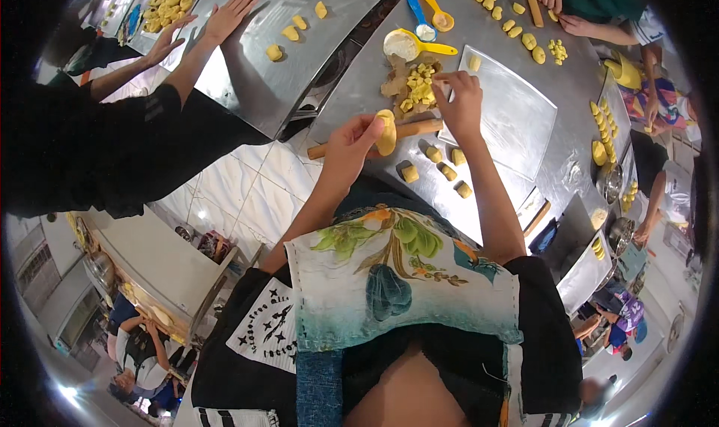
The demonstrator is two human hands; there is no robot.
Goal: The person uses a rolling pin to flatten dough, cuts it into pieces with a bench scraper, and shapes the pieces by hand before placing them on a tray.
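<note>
From afar, I'm viewing a shared bakery-style kitchen, where people [75, 157] are standing around steel tables [352, 83] bearing dough [386, 133], rolling pins [421, 127] and scoops [440, 49].

One dough disc [386, 133], five nearby dough lumps [448, 172], three scoops [416, 10]

The steel table [352, 90] carries dough pieces [409, 173], a rolling pin [421, 128] and a tray [517, 116].
</note>
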